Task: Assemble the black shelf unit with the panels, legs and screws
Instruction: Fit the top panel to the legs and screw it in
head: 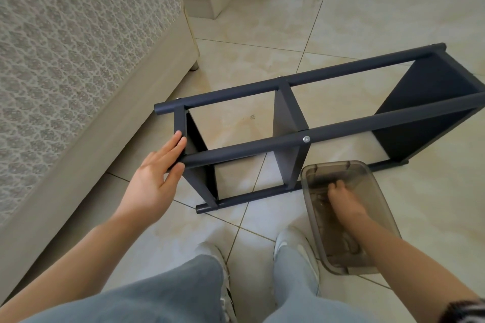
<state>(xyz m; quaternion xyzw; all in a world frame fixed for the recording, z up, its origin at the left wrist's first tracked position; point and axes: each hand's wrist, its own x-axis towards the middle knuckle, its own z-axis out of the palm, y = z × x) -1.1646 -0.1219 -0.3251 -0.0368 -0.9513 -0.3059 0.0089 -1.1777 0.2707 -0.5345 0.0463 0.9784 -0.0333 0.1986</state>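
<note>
The black shelf [262,145] lies on its side on the floor, three panels already joined to its legs, a screw [306,139] at the middle joint. Left hand [154,178], fingers straight and together, steadies its near end. Right hand [343,204] reaches into a box [309,173] beside the shelf, grip unclear. More screws probably remain.

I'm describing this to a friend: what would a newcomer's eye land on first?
The black shelf unit, lying on its side across the tiled floor, dominates mid-frame. The left hand rests straight-fingered against its left end, while the right hand reaches into a smoky translucent box at lower right.
</note>
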